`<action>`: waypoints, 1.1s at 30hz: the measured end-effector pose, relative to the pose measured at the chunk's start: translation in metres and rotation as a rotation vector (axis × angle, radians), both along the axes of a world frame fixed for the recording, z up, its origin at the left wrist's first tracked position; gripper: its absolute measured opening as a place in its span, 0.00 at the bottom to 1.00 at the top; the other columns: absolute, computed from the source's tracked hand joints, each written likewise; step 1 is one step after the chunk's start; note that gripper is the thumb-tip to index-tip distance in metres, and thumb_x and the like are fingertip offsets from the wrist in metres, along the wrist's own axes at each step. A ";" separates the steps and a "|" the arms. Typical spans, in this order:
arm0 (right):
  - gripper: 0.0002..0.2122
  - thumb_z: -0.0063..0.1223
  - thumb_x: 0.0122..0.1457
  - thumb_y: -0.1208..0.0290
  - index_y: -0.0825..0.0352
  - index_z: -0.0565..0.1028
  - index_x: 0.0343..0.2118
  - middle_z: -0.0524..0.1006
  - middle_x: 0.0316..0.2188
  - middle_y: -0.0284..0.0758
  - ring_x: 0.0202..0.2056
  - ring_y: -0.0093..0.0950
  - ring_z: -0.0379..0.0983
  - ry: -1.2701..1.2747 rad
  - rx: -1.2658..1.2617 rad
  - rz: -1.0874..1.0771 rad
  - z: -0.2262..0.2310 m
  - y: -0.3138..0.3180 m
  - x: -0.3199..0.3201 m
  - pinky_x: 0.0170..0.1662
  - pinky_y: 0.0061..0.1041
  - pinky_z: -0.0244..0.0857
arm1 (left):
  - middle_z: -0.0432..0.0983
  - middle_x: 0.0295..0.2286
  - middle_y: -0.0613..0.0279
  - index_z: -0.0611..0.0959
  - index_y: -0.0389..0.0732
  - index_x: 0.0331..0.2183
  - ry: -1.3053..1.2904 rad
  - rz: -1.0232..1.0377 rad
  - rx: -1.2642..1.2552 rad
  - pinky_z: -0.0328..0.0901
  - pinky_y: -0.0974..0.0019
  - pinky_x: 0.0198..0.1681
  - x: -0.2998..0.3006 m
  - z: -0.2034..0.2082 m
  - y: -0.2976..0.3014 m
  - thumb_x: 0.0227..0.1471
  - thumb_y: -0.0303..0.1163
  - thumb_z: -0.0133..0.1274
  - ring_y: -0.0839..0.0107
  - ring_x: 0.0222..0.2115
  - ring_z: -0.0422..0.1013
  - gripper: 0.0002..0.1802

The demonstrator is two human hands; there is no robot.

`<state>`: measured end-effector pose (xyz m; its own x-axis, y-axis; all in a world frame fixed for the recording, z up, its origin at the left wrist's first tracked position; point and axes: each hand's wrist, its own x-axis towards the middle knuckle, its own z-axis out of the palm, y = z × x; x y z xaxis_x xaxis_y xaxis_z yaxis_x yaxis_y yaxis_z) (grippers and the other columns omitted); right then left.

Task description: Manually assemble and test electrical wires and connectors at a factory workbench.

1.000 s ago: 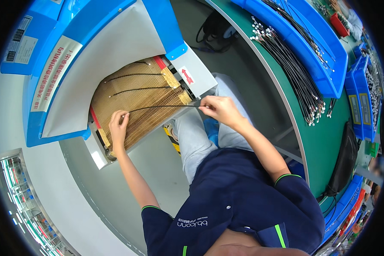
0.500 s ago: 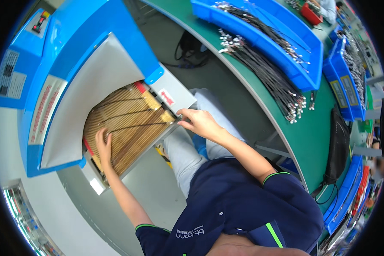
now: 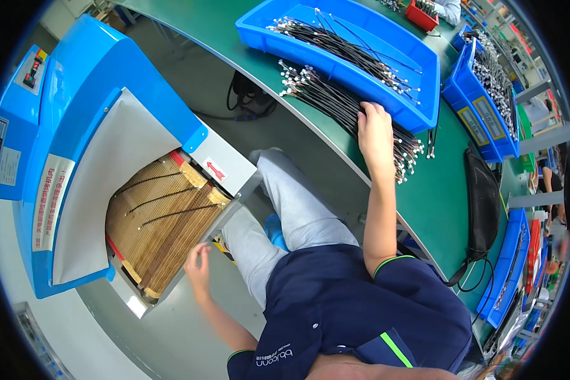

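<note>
My right hand (image 3: 375, 136) is over a loose bundle of thin black cables (image 3: 335, 98) on the green bench, beside the blue tray. Its fingers are bent together against the cables; whether one or several are between them is hidden. My left hand (image 3: 198, 269) is off the front edge of the brown mesh conveyor belt (image 3: 164, 244), holding nothing, its fingers loosely bent and apart. Three black cables (image 3: 177, 214) lie spaced apart on the belt, roughly side by side. The belt runs under the grey curtain (image 3: 117, 183) of a blue machine (image 3: 139, 76).
More black cables lie in the blue tray (image 3: 411, 66) on the green bench (image 3: 424, 196). Past it stand a blue bin of cable parts (image 3: 481, 120), a red box (image 3: 421, 18) and a black pouch (image 3: 481, 209). A person's sleeve (image 3: 448, 11) shows at the far bench.
My right hand has left the belt's corner and reached over to the cable bundle. My left hand has come back off the belt towards me. The view has turned rightward.
</note>
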<state>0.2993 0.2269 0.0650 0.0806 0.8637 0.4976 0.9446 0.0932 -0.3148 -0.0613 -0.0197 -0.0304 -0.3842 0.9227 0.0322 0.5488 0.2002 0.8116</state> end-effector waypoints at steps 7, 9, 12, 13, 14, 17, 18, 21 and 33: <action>0.05 0.53 0.51 0.73 0.67 0.70 0.29 0.72 0.29 0.40 0.34 0.40 0.67 0.050 -0.041 -0.084 0.013 0.001 -0.008 0.39 0.36 0.61 | 0.77 0.26 0.58 0.78 0.34 0.33 -0.123 0.046 -0.054 0.66 0.70 0.33 0.028 -0.016 -0.014 0.53 0.26 0.48 0.72 0.29 0.73 0.06; 0.05 0.53 0.51 0.73 0.67 0.69 0.28 0.72 0.27 0.38 0.33 0.38 0.66 0.045 -0.014 -0.074 0.011 0.001 -0.004 0.37 0.36 0.60 | 0.77 0.26 0.58 0.78 0.34 0.32 -0.149 0.032 -0.088 0.66 0.70 0.33 0.032 -0.016 -0.015 0.53 0.26 0.48 0.71 0.29 0.73 0.06; 0.05 0.53 0.51 0.73 0.66 0.69 0.28 0.72 0.26 0.38 0.32 0.39 0.66 0.058 0.016 -0.068 0.011 0.001 0.000 0.37 0.36 0.60 | 0.77 0.26 0.58 0.78 0.34 0.32 -0.170 0.034 -0.085 0.66 0.70 0.33 0.033 -0.015 -0.014 0.52 0.25 0.48 0.71 0.29 0.73 0.06; 0.05 0.52 0.52 0.72 0.67 0.70 0.28 0.73 0.26 0.41 0.31 0.41 0.68 0.093 0.033 -0.105 0.015 0.000 0.001 0.36 0.36 0.61 | 0.77 0.26 0.58 0.78 0.34 0.32 -0.169 0.033 -0.084 0.66 0.70 0.33 0.033 -0.015 -0.014 0.52 0.25 0.48 0.71 0.29 0.73 0.06; 0.06 0.51 0.54 0.72 0.68 0.70 0.28 0.74 0.25 0.43 0.29 0.42 0.69 0.127 0.049 -0.142 0.021 0.000 0.002 0.35 0.36 0.63 | 0.77 0.27 0.58 0.78 0.34 0.32 -0.176 0.032 -0.089 0.66 0.70 0.34 0.034 -0.013 -0.013 0.52 0.25 0.48 0.71 0.29 0.73 0.06; 0.04 0.51 0.54 0.74 0.68 0.71 0.31 0.76 0.24 0.40 0.27 0.34 0.74 0.416 0.063 -0.082 0.046 -0.011 0.000 0.31 0.27 0.65 | 0.77 0.27 0.57 0.78 0.34 0.32 -0.166 0.042 -0.086 0.66 0.69 0.34 0.034 -0.010 -0.013 0.52 0.25 0.48 0.69 0.30 0.73 0.06; 0.05 0.52 0.54 0.73 0.67 0.72 0.32 0.76 0.26 0.41 0.30 0.37 0.74 0.401 0.129 -0.023 0.050 -0.012 0.002 0.32 0.30 0.65 | 0.77 0.27 0.57 0.78 0.34 0.33 -0.148 0.037 -0.073 0.66 0.69 0.35 0.034 -0.009 -0.010 0.52 0.24 0.48 0.69 0.30 0.73 0.06; 0.05 0.52 0.53 0.75 0.67 0.75 0.33 0.76 0.27 0.40 0.29 0.35 0.74 0.395 0.160 0.045 0.058 -0.025 0.000 0.33 0.26 0.66 | 0.76 0.29 0.56 0.77 0.34 0.34 -0.136 0.023 -0.067 0.65 0.68 0.36 0.035 -0.003 -0.003 0.52 0.24 0.48 0.67 0.32 0.72 0.06; 0.06 0.53 0.52 0.78 0.69 0.76 0.34 0.76 0.29 0.38 0.27 0.27 0.72 0.365 0.233 0.052 0.046 -0.045 -0.012 0.31 0.22 0.65 | 0.70 0.40 0.54 0.75 0.36 0.41 0.005 -0.050 0.178 0.62 0.64 0.46 0.058 0.033 0.040 0.50 0.21 0.48 0.61 0.41 0.68 0.14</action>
